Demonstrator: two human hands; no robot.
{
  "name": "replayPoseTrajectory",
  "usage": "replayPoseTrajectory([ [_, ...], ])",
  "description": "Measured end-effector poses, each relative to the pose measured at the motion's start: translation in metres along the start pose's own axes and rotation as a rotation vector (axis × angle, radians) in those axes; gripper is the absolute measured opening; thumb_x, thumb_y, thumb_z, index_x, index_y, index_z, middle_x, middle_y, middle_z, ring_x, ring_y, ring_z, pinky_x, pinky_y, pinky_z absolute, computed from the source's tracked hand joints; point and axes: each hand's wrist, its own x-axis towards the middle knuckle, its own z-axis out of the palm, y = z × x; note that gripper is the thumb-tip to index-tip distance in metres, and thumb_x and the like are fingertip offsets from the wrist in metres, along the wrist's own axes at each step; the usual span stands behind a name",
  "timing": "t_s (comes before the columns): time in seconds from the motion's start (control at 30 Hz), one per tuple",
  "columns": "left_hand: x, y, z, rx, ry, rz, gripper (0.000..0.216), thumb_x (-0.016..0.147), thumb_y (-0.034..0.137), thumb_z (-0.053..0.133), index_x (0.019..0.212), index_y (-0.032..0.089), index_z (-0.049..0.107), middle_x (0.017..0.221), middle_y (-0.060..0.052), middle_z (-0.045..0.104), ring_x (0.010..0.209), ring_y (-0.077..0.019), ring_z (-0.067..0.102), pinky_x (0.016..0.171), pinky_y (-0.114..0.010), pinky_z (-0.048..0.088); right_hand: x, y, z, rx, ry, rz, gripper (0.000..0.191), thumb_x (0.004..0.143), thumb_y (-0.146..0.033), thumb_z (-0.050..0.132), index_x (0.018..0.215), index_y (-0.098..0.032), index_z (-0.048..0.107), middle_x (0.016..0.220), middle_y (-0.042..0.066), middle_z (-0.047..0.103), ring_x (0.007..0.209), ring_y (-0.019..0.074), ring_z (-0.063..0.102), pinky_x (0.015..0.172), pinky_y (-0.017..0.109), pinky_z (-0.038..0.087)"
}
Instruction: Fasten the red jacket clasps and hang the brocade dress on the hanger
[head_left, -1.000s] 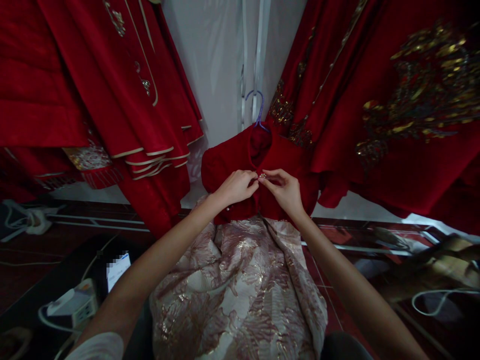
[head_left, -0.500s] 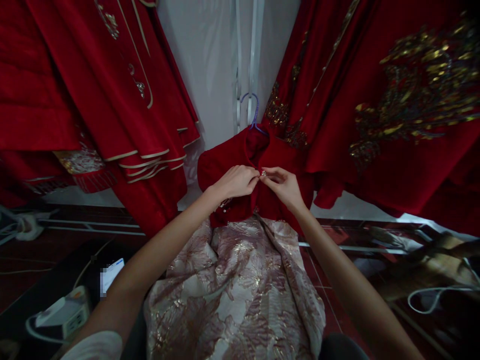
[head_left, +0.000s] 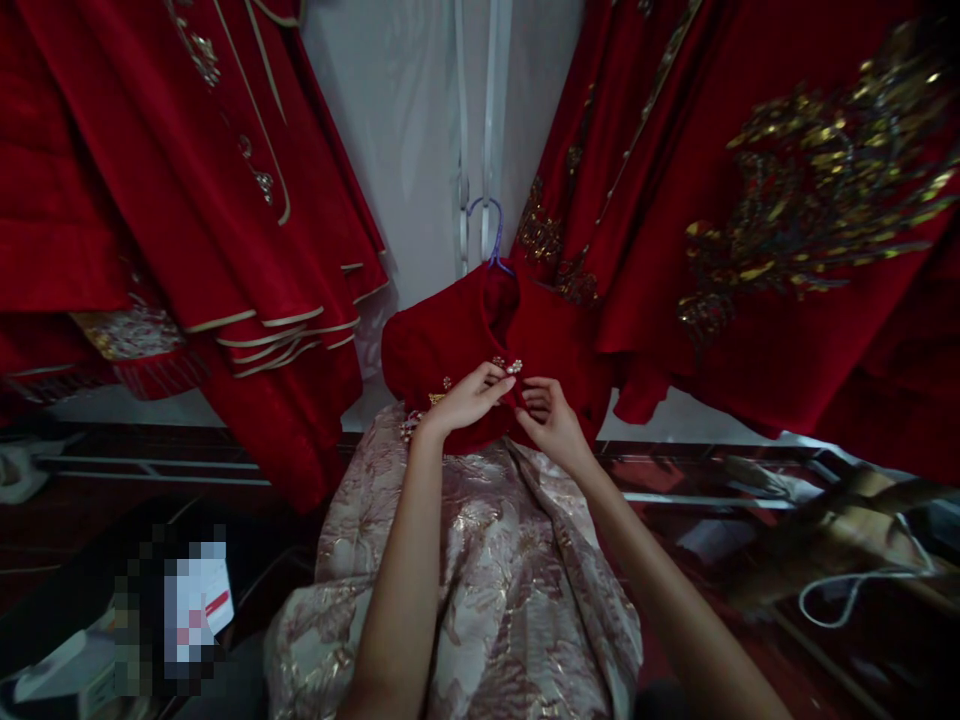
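A small red velvet top (head_left: 435,345) hangs on a purple hanger (head_left: 491,230) in front of me, above a pale brocade skirt (head_left: 495,560). My left hand (head_left: 466,398) and my right hand (head_left: 551,420) pinch the top's front edges close together, just below a beaded button (head_left: 510,366). Fingers of both hands are closed on the red fabric. More beaded ornaments show on the top left of my left hand.
Large red garments with gold trim (head_left: 225,200) hang at the left. Red robes with gold embroidery (head_left: 787,200) hang at the right. A white wall (head_left: 420,130) lies behind. A power strip and a blurred screen (head_left: 187,610) sit low left; a white cable (head_left: 855,590) lies at the right.
Both hands have moved down the front of the red top, from the beaded button to the spot below it. The view has shifted slightly right and down.
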Motion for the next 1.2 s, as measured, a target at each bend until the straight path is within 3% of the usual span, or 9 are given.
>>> replayPoseTrajectory([
  [0.13,-0.014,-0.002,-0.001,-0.161,-0.033,-0.095,0.033,0.083,0.043,0.054,0.099,0.015,0.055,0.097,-0.006,0.062,0.085,-0.0133,0.061,0.083,-0.032,0.049,-0.017,0.026,-0.023,-0.503,-0.050,0.025,0.020,0.073,-0.024,0.058,0.091,-0.017,0.055,0.083,0.007,0.060,0.078,0.0186,0.058,0.074,0.033,0.047],
  [0.23,-0.019,0.001,-0.005,-0.213,-0.192,-0.152,0.035,0.085,0.045,0.050,0.099,0.014,0.059,0.107,-0.011,0.062,0.094,-0.0174,0.062,0.086,-0.035,0.048,-0.014,0.033,-0.041,-0.601,-0.065,0.110,0.009,0.080,-0.023,0.050,0.080,-0.018,0.057,0.074,0.006,0.061,0.071,0.0174,0.059,0.070,0.030,0.045],
  [0.33,-0.019,-0.010,-0.004,-0.186,-0.348,-0.209,0.039,0.083,0.043,0.055,0.111,0.016,0.058,0.119,-0.013,0.059,0.107,-0.0211,0.058,0.094,-0.038,0.045,-0.006,0.028,-0.063,-0.491,-0.049,0.178,0.008,0.081,-0.026,0.050,0.080,-0.018,0.054,0.075,0.005,0.064,0.067,0.0157,0.060,0.065,0.027,0.045],
  [0.6,-0.005,-0.046,0.021,0.116,-0.078,-0.045,0.069,0.082,0.039,0.056,0.141,0.016,0.030,0.147,-0.015,0.031,0.133,-0.0246,0.034,0.112,-0.039,0.025,-0.001,-0.018,-0.102,-0.241,0.190,0.110,0.020,0.080,-0.039,0.054,0.087,-0.021,0.051,0.078,0.002,0.059,0.067,0.0135,0.056,0.057,0.023,0.043],
  [0.77,-0.002,-0.056,0.032,0.265,-0.079,0.115,0.061,0.079,0.032,0.058,0.134,0.014,0.041,0.144,-0.013,0.036,0.134,-0.0245,0.032,0.113,-0.037,0.022,-0.009,-0.059,-0.095,0.177,0.092,0.334,0.023,0.075,-0.042,0.061,0.087,-0.023,0.056,0.072,-0.001,0.060,0.056,0.0111,0.054,0.048,0.020,0.043],
  [0.9,-0.002,-0.052,0.029,0.055,-0.081,0.098,0.048,0.077,0.031,0.061,0.123,0.016,0.053,0.132,-0.011,0.051,0.122,-0.0228,0.046,0.108,-0.037,0.030,-0.014,-0.077,-0.090,0.389,-0.020,0.444,0.027,0.075,-0.041,0.065,0.094,-0.023,0.060,0.089,0.003,0.067,0.074,0.0153,0.064,0.062,0.024,0.052],
  [1.0,-0.004,-0.037,0.021,-0.283,0.006,-0.004,0.044,0.083,0.044,0.053,0.117,0.017,0.056,0.122,-0.010,0.059,0.109,-0.0205,0.056,0.098,-0.035,0.041,-0.017,-0.086,-0.088,0.363,-0.166,0.339,0.031,0.079,-0.042,0.062,0.102,-0.022,0.062,0.105,0.005,0.067,0.097,0.0170,0.063,0.083,0.028,0.052],
  [1.07,-0.007,-0.028,0.015,-0.486,0.034,-0.118,0.055,0.083,0.058,0.043,0.116,0.016,0.056,0.116,-0.012,0.062,0.101,-0.0211,0.060,0.088,-0.035,0.046,-0.018,-0.092,-0.086,0.338,-0.254,0.263,0.030,0.083,-0.043,0.058,0.103,-0.022,0.063,0.115,0.007,0.063,0.109,0.0178,0.058,0.095,0.032,0.046],
  [1.2,-0.014,-0.020,0.006,-0.567,-0.060,-0.282,0.066,0.079,0.068,0.038,0.114,0.015,0.055,0.103,-0.012,0.066,0.084,-0.0186,0.064,0.072,-0.030,0.051,-0.017,-0.092,-0.078,0.295,-0.258,0.204,0.027,0.083,-0.043,0.058,0.098,-0.021,0.064,0.114,0.007,0.063,0.108,0.0178,0.059,0.098,0.036,0.045],
])
